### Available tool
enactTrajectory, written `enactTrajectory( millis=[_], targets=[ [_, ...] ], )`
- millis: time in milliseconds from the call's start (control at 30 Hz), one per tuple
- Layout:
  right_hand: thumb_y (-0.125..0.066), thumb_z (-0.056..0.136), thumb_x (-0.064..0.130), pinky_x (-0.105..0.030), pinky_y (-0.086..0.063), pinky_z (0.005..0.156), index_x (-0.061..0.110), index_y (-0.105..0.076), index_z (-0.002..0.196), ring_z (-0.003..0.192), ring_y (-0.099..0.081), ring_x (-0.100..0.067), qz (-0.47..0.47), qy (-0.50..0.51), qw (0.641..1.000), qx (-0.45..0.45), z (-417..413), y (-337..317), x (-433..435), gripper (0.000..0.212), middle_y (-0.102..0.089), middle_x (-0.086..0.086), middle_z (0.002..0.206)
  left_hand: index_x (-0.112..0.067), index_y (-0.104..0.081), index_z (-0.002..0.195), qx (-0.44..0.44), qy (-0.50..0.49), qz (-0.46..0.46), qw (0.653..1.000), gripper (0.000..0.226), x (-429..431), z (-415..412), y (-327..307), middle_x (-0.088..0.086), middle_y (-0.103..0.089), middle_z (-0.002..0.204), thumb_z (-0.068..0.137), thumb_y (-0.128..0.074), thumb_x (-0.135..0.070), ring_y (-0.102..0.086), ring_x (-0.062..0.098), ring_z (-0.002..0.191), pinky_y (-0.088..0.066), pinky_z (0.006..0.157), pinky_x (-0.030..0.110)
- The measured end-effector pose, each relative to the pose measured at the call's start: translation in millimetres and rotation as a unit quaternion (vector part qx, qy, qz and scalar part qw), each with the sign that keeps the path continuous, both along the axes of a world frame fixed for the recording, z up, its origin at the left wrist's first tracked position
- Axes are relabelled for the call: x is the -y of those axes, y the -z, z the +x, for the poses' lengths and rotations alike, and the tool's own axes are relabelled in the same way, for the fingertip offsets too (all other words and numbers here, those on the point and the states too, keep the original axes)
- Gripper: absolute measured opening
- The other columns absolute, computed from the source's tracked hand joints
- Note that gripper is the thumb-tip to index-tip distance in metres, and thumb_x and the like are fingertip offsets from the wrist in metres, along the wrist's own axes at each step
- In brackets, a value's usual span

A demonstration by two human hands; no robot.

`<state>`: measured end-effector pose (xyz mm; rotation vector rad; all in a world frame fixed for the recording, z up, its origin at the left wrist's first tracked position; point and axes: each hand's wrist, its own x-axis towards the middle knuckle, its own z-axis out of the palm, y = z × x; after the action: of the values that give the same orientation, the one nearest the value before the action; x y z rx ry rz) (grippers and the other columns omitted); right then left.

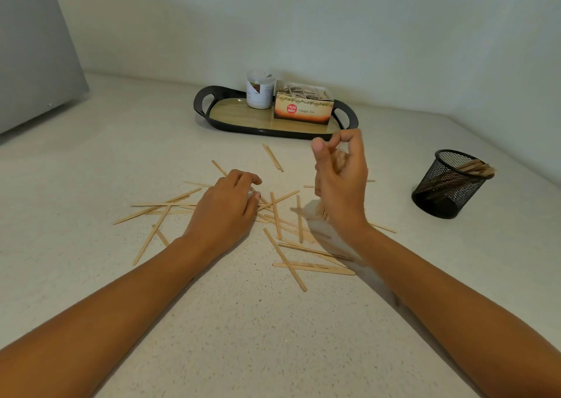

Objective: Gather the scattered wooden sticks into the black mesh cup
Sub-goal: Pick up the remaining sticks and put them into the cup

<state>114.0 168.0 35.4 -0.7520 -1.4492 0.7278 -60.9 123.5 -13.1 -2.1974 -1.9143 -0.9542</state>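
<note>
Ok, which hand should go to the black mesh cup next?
Right. The right hand grips a raised bundle of sticks, and the black mesh cup stands to its right. The left hand is down on the scattered sticks, farther away.

Thin, flat, pale wooden sticks (285,259) lie scattered and crisscrossed flat on the counter, some overlapping, a few partly under the left hand (226,206). A bundle (323,211) of them stands roughly upright, gripped in the right hand (343,179) above the pile. Well to the right, the black mesh cup (446,185) stands upright, with several sticks leaning inside against its far-right rim.
</note>
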Motion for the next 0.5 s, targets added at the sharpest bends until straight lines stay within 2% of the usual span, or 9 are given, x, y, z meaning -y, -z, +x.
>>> enactTrajectory(
  millis=[100,200,300,400,500],
  targets=[
    [-0.06,0.092,0.032,-0.021,-0.029,0.039,0.017,-0.045,0.085,0.038,-0.031,-0.011,-0.013,-0.04,0.999,-0.023,2,1,1,0.022,-0.039,0.005,0.05,-0.015,-0.051,0.126,0.0,-0.001,0.0,1.0,0.032,0,0,0,0.003,-0.052,0.126,0.098,-0.04,-0.026,-0.054,0.019,0.105,-0.048,0.083,0.034],
    [-0.061,0.091,0.035,-0.026,-0.033,0.044,0.016,-0.046,0.079,0.043,-0.033,-0.018,-0.054,-0.047,0.997,0.02,-2,13,4,0.027,-0.039,-0.007,0.054,-0.015,-0.051,0.126,0.001,-0.003,-0.005,1.0,0.033,0,0,1,0.004,-0.051,0.127,0.098,-0.039,-0.027,-0.054,0.019,0.106,-0.048,0.083,0.035],
    [-0.059,0.092,0.039,-0.022,-0.034,0.045,0.016,-0.043,0.063,0.042,-0.037,-0.011,-0.103,-0.044,0.992,0.052,-5,20,4,0.04,-0.04,-0.009,0.054,-0.015,-0.05,0.127,-0.001,-0.006,-0.006,1.0,0.033,0,0,0,0.004,-0.051,0.128,0.098,-0.039,-0.027,-0.054,0.019,0.107,-0.048,0.085,0.034],
    [-0.057,0.092,0.043,-0.021,-0.028,0.039,0.022,-0.039,0.052,0.038,-0.032,-0.009,-0.164,-0.059,0.985,0.014,-5,14,5,0.048,-0.038,0.003,0.047,-0.015,-0.05,0.127,-0.003,-0.007,-0.006,1.0,0.033,0,1,0,0.004,-0.052,0.127,0.098,-0.039,-0.027,-0.054,0.019,0.106,-0.048,0.084,0.033],
    [-0.057,0.093,0.041,-0.019,-0.028,0.037,0.021,-0.038,0.049,0.036,-0.03,-0.01,-0.129,-0.078,0.988,-0.033,-2,2,5,0.051,-0.036,0.005,0.044,-0.014,-0.051,0.126,-0.007,-0.006,-0.006,1.0,0.033,-1,1,1,0.005,-0.052,0.127,0.098,-0.039,-0.027,-0.054,0.02,0.106,-0.047,0.084,0.033]
  ],
)
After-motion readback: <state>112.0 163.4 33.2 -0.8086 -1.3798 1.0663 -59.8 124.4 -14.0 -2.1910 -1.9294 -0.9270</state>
